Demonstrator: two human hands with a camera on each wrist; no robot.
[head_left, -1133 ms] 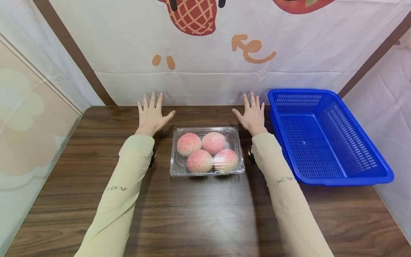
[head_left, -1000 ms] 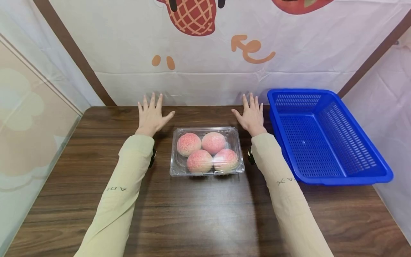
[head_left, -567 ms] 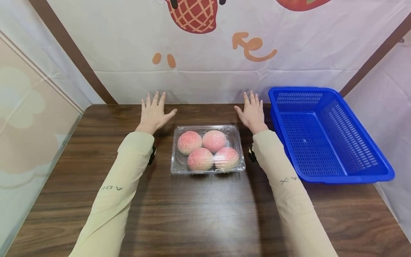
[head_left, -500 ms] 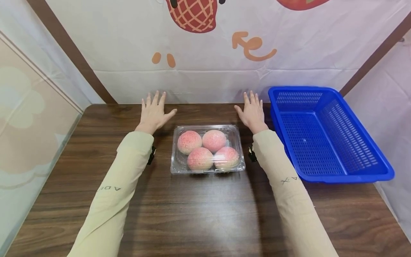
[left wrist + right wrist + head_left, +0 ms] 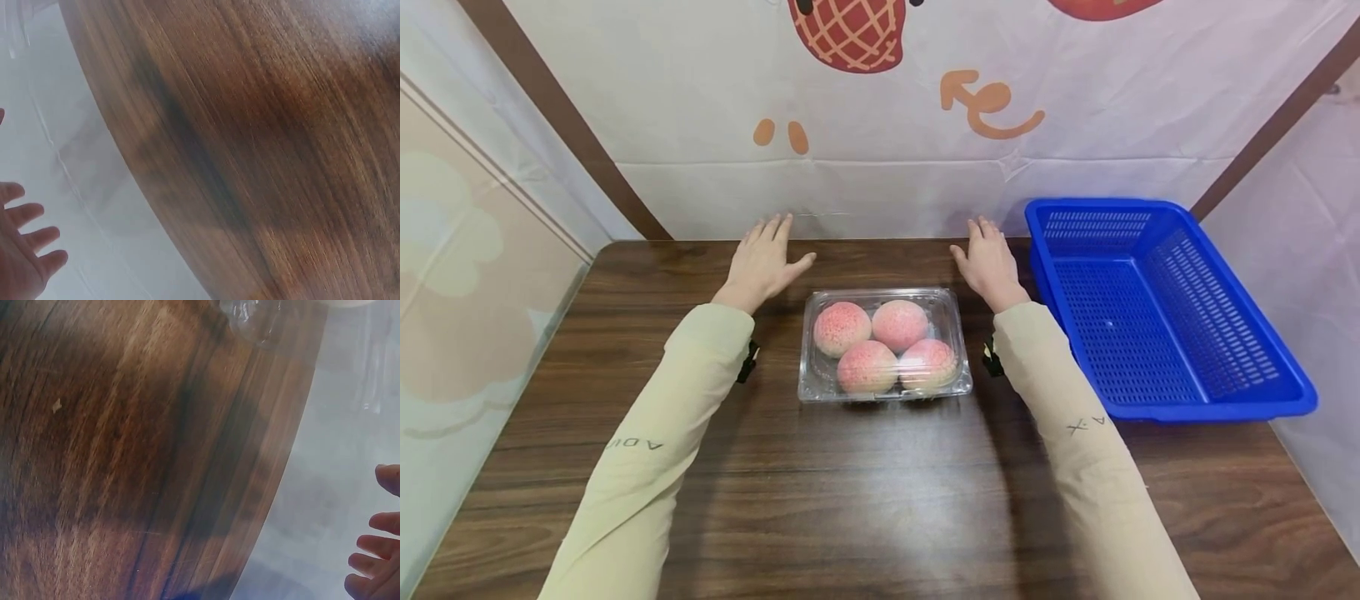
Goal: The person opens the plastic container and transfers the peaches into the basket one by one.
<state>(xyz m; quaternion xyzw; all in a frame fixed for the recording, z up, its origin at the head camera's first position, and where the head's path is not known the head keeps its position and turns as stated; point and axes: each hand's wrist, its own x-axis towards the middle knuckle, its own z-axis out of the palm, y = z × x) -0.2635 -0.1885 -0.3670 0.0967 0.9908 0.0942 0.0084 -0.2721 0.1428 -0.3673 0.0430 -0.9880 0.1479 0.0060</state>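
Observation:
A clear plastic clamshell box [image 5: 886, 398] stands in the middle of the table, its lid down. Several round pink-and-cream peaches [image 5: 867, 367] show through it. My left hand [image 5: 762, 262] is held beyond the box's left back corner, holding nothing, thumb pointing toward the box's side. Mirroring it on the right, my right hand [image 5: 988, 265] lies between the box and the blue basket, also holding nothing. In the left wrist view my left fingers [image 5: 40, 237] appear at the lower left; in the right wrist view my right fingers [image 5: 375, 547] appear at the lower right.
A blue plastic basket [image 5: 1150, 333] with slotted walls sits at the table's right side. The brown wood-grain table [image 5: 865, 500] ends at a white printed curtain [image 5: 895, 192] behind the hands. More fabric hangs at both sides.
The fingers of both hands have come closer together and bent slightly. The left hand has shifted a little right. The camera has tilted slightly; box and basket stay put on the table.

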